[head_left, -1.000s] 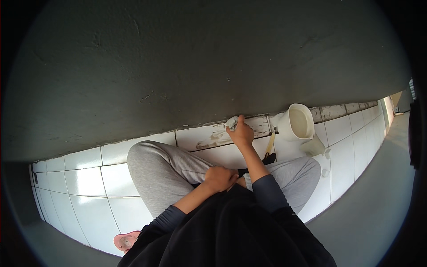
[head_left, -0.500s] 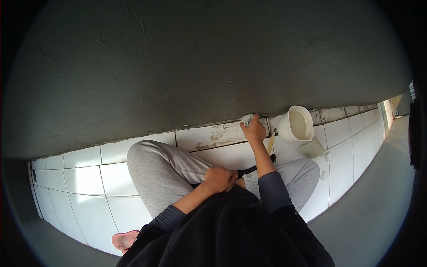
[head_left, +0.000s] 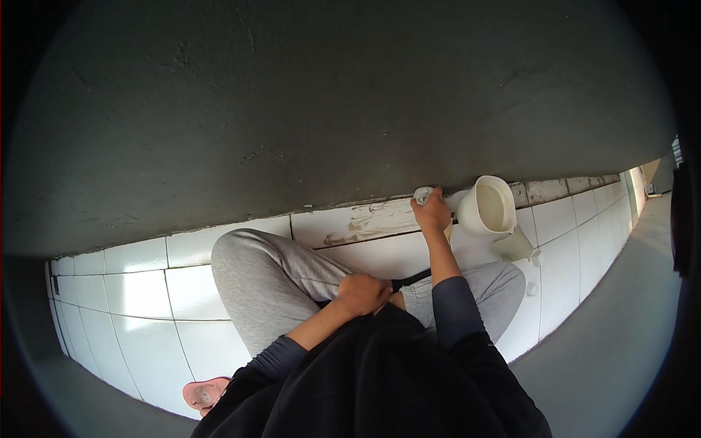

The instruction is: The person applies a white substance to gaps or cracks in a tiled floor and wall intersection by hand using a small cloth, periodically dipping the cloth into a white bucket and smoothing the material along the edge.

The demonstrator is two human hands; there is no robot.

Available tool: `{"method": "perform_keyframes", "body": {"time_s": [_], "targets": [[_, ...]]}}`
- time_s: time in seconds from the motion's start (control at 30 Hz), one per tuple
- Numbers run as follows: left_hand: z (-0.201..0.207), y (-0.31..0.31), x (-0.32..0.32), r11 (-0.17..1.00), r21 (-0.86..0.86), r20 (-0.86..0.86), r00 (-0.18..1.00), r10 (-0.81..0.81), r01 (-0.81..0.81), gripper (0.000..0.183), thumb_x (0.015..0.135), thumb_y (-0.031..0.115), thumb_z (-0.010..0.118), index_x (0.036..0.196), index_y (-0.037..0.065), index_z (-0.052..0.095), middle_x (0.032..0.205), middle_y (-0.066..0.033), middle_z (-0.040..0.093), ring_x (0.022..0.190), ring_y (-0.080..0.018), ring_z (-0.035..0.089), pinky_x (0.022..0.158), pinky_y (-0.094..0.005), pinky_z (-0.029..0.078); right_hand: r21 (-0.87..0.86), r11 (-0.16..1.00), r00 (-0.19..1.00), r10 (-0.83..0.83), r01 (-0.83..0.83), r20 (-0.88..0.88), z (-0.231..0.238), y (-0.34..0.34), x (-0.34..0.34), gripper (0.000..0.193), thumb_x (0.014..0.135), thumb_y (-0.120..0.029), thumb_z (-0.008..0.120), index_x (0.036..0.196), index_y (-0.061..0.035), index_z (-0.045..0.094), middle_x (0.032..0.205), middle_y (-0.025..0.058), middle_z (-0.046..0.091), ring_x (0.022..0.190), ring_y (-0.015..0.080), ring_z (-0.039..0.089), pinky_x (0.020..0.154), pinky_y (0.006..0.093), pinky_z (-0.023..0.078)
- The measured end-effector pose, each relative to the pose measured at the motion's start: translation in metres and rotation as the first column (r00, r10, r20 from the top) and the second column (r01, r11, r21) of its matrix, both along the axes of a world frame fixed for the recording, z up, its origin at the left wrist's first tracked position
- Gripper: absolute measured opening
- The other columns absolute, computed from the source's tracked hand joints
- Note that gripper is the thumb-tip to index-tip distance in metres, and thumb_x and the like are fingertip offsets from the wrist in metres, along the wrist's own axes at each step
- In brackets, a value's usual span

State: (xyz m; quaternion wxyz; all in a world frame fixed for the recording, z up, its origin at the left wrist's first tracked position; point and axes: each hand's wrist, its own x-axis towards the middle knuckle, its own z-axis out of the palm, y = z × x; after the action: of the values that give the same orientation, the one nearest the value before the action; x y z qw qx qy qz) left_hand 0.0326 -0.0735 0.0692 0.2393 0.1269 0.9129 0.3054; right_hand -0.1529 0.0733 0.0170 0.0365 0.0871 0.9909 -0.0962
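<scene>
My right hand (head_left: 432,212) is closed on a crumpled whitish wad (head_left: 421,194), perhaps a cloth or tissue. It presses the wad onto the white tiles along the foot of the dark wall. Brown smears (head_left: 369,223) streak the tile just to its left. Right of this hand stands a white jug (head_left: 475,212) with cloudy liquid inside. A yellowish strip (head_left: 448,232) shows partly behind the wrist. My left hand (head_left: 363,294) rests in my lap by my crossed legs, its fingers curled in; its palm is hidden.
The dark grey wall (head_left: 219,109) rises right in front of my knees. A translucent cup (head_left: 515,246) lies beside the jug, and a small clear piece (head_left: 531,290) sits nearer me. At the lower left is a pink slipper (head_left: 204,394). Grey floor (head_left: 584,336) borders the tiles.
My right hand has slid a little to the right along the wall's foot with the wad, closer to the jug. My left hand has stayed in place.
</scene>
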Motion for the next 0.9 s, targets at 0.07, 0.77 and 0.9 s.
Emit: {"method": "perform_keyframes", "body": {"time_s": [0.07, 0.77, 0.9], "targets": [[-0.002, -0.001, 0.001, 1.0, 0.012, 0.016, 1.0, 0.015, -0.015, 0.034, 0.086, 0.039, 0.04, 0.089, 0.018, 0.067, 0.072, -0.0118, 0.063, 0.071, -0.0302, 0.062, 0.063, -0.0425, 0.049, -0.007, 0.995, 0.994, 0.098, -0.098, 0.046, 0.001, -0.037, 0.021, 0.059, 0.069, -0.038, 0.068, 0.104, -0.004, 0.036, 0.074, 0.0156, 0.064, 0.071, 0.0306, 0.064, 0.061, 0.0403, 0.051], [0.006, 0.0, -0.002, 0.999, -0.045, 0.038, 0.999, -0.026, 0.027, 0.034, 0.087, 0.04, 0.039, 0.09, 0.019, 0.066, 0.073, -0.0116, 0.064, 0.072, -0.0292, 0.062, 0.064, -0.0419, 0.049, -0.065, 0.972, 0.969, 0.232, -0.227, 0.08, 0.0, -0.061, 0.041, 0.062, 0.066, -0.038, 0.071, 0.108, -0.0044, 0.04, 0.077, 0.0137, 0.064, 0.073, 0.0286, 0.064, 0.064, 0.0382, 0.051], [-0.007, 0.0, 0.001, 0.997, -0.073, 0.023, 1.0, -0.02, 0.021, 0.035, 0.087, 0.04, 0.039, 0.087, 0.018, 0.066, 0.073, -0.012, 0.064, 0.072, -0.0293, 0.062, 0.064, -0.0422, 0.049, -0.081, 0.934, 0.936, 0.351, -0.349, 0.013, -0.003, -0.091, 0.057, 0.064, 0.065, -0.037, 0.071, 0.11, -0.0041, 0.039, 0.078, 0.0124, 0.065, 0.071, 0.0287, 0.064, 0.063, 0.0385, 0.051]]}}
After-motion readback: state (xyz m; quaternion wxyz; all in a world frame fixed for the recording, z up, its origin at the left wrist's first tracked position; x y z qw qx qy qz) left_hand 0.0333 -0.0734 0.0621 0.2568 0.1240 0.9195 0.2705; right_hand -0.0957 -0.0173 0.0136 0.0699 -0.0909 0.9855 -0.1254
